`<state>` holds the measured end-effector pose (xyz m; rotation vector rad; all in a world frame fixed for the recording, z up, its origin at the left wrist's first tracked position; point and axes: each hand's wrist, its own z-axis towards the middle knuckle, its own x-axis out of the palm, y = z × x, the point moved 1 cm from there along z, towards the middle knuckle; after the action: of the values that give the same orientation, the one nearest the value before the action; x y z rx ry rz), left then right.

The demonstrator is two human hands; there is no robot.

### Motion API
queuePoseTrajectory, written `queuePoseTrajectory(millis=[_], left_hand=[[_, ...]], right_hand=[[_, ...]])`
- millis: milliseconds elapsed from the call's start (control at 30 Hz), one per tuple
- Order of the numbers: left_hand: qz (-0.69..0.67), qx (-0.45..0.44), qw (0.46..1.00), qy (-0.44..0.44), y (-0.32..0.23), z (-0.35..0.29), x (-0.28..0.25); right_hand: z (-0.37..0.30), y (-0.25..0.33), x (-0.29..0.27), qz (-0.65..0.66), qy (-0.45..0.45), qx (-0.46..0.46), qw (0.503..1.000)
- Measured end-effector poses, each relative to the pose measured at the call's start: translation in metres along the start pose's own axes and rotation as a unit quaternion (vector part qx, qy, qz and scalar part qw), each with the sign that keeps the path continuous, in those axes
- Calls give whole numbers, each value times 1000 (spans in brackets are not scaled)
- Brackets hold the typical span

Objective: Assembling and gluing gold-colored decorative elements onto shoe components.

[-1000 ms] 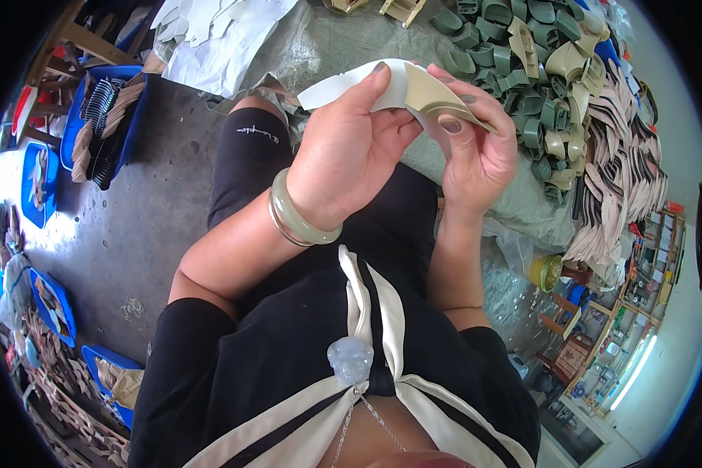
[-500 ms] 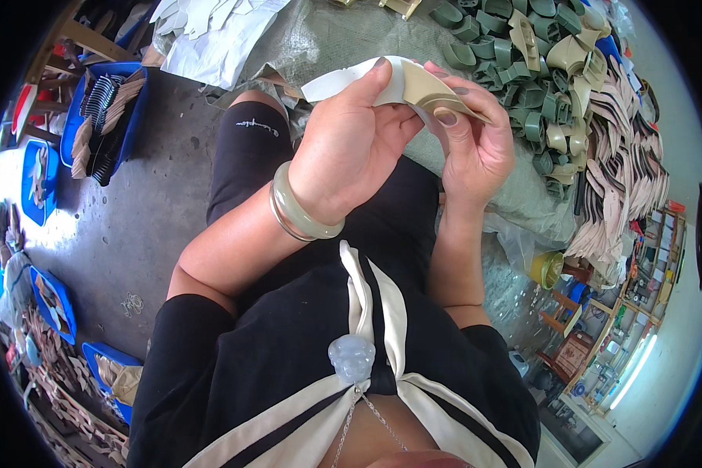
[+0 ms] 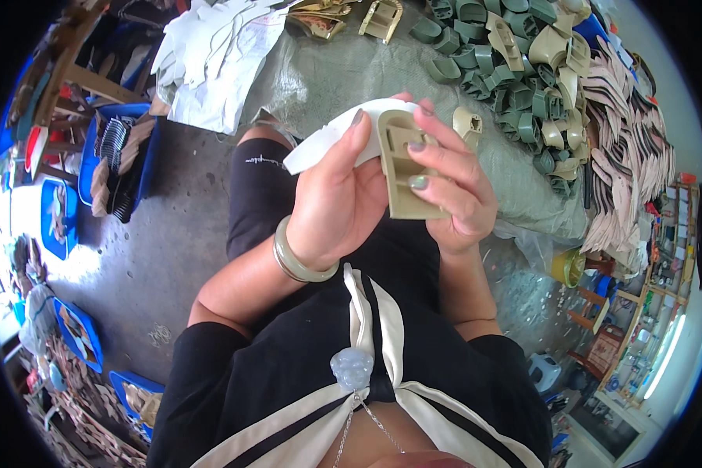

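Note:
Between my fingers and thumb, my left hand (image 3: 331, 187) grips a thin white curved piece (image 3: 324, 144) of sheet material. Its far end reaches up against the beige plastic shoe heel (image 3: 404, 201), and how the two meet is partly hidden. My right hand (image 3: 466, 187) is closed around that heel, fingers bent over its right side. The heel's hollow, ribbed side faces up toward me, with its rounded end away from me. Both hands are above my lap, close together.
A surface covered in woven sacking (image 3: 335, 86) lies ahead. On it are white cut pieces (image 3: 210, 58), gold heels (image 3: 382, 22), a loose beige heel (image 3: 466, 123) and a pile of green heels (image 3: 515, 105). Pinkish insoles (image 3: 628, 132) are heaped at right. A blue bin (image 3: 148, 168) stands left.
My right hand has turned the heel so its hollow side now faces up instead of its smooth outer side. Both hands have come slightly nearer to me, still holding the two pieces.

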<state>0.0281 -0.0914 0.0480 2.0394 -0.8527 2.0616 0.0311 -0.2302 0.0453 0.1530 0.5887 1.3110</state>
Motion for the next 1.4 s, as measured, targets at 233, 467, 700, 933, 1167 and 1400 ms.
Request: queuePoseTrajectory(millis=[233,467,700,933,1167,1400], left_hand=[[74,19,997,24,1,-4,-1],[139,35,989,34,1,-6,-5],[424,92,901,9,7,-17,-43],[678,108,680,260,20,-36,-59],[698,320,639,45,-49,-9,-6],[308,64,949,-40,-34,13,-36]], right_hand=[[-3,8,-1,15,5,-7,1000],[-5,7,0,-5,6,4,1000],[-11,2,1,-6,-22,-1,1000],[-20,-17,-11,88,15,179,980],[-5,-11,-11,77,57,334,938],[-11,-27,-26,178,-7,346,921]])
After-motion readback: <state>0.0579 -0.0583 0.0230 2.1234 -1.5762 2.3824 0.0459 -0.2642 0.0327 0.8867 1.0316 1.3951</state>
